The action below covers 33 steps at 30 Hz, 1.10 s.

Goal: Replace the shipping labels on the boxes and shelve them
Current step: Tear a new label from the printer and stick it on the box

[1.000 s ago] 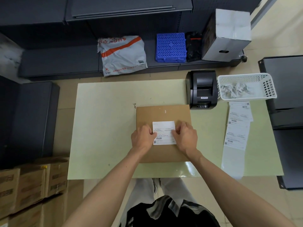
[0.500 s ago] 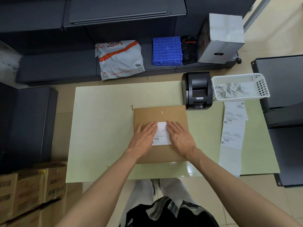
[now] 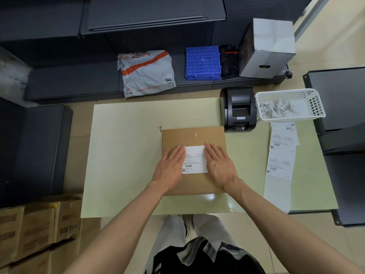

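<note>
The box (image 3: 193, 161) lies flat on the desk (image 3: 128, 155), a little toward the right of its middle and nearer the front edge than the back edge. Its back right corner is just beside the black label printer (image 3: 239, 108). A white shipping label (image 3: 195, 159) sits on the top face of the box, roughly in the centre.

The left hand (image 3: 170, 169) lies flat with straight fingers along the left edge of the label, and the right hand (image 3: 220, 167) lies flat in the same way along the right edge. Neither hand grasps anything; both only press down on the cardboard and the paper.

The step in hand seems to be the smoothing of the new label. To do it well, I think the palms should slide from the middle of the label outward, toward its four corners, so that no air bubble and no wrinkle remains under the barcode. The corners need a firm rub, because a lifted corner can catch and peel when the box goes on the shelf (image 3: 79, 82). The pressure should go straight down, so the box does not slip on the smooth desk.
</note>
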### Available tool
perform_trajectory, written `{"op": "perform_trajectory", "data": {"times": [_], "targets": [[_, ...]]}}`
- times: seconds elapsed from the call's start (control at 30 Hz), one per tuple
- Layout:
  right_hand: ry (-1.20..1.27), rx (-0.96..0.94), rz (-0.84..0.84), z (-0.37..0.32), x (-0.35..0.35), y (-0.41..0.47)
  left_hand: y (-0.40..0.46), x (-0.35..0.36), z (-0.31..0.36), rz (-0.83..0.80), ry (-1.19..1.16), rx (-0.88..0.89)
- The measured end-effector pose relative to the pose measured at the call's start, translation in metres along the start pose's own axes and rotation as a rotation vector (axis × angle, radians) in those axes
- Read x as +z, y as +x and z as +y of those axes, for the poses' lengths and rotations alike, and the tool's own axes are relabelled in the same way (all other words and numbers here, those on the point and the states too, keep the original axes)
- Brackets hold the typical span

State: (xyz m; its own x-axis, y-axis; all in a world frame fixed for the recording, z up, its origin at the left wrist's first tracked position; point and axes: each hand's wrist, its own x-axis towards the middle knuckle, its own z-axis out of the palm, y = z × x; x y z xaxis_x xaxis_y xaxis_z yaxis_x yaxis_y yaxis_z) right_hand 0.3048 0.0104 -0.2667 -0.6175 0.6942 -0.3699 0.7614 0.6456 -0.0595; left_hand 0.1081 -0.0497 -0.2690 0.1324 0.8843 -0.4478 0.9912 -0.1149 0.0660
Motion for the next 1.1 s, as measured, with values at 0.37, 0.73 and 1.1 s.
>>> {"op": "perform_trajectory", "data": {"times": [0.37,0.73,1.1], "targets": [[-0.089,-0.054,-0.095,0.000,0.009,-0.026,-0.024,0.022,0.008,-0.021,-0.022,-0.011],[-0.101,-0.034,-0.063,-0.011,0.004,-0.030,-0.032,0.013,0.016,-0.008,-0.014,-0.004],[-0.011,-0.086,-0.020,-0.028,0.032,-0.052,-0.052,0.036,0.031,0.022,-0.013,0.073]]}}
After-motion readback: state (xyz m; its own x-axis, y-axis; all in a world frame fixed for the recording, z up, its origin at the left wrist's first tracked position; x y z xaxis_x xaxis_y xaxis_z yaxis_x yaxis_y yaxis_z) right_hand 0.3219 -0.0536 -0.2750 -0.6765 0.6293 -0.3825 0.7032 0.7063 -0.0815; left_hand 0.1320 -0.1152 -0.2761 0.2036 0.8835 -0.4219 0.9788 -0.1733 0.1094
